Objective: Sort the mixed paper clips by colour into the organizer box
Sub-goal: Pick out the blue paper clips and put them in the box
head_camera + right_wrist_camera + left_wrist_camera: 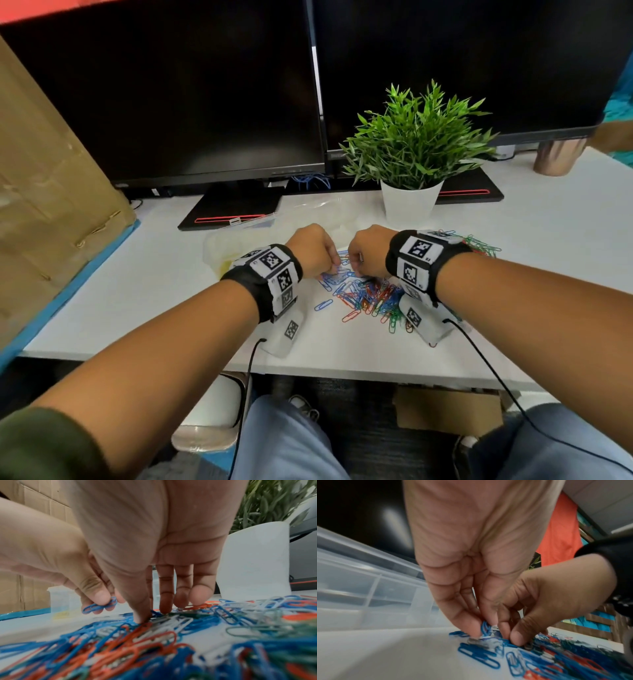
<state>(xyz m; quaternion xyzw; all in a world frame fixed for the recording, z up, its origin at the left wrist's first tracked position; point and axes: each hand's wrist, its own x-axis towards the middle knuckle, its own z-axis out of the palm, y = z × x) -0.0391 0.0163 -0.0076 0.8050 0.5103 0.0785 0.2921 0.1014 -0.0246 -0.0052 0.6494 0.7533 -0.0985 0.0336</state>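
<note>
We are pinching blue clips (pixel 99 606) with our left hand (pixel 313 250); our right hand (pixel 368 251), fingers straight, is pressing the pile (pixel 368 298).

**Two hands down in the clips, blue ones pinched**

Close in on the left hand (pixel 471 555), palm toward the lens, fingers pointing down at the white desk (pixel 376 655). Its fingertips pinch a small bunch of blue paper clips (pixel 485 628), lifted just off the surface. Right beside it, the right hand (pixel 544 601) comes in from the right, thumb and fingers pressed down into the edge of the mixed pile (pixel 573 660) of blue, red and white clips. A few loose blue clips (pixel 477 654) lie flat in front of the pile. To the left stands the clear organizer box (pixel 368 595), its dividers visible through the wall. Everything is blurred.
</note>
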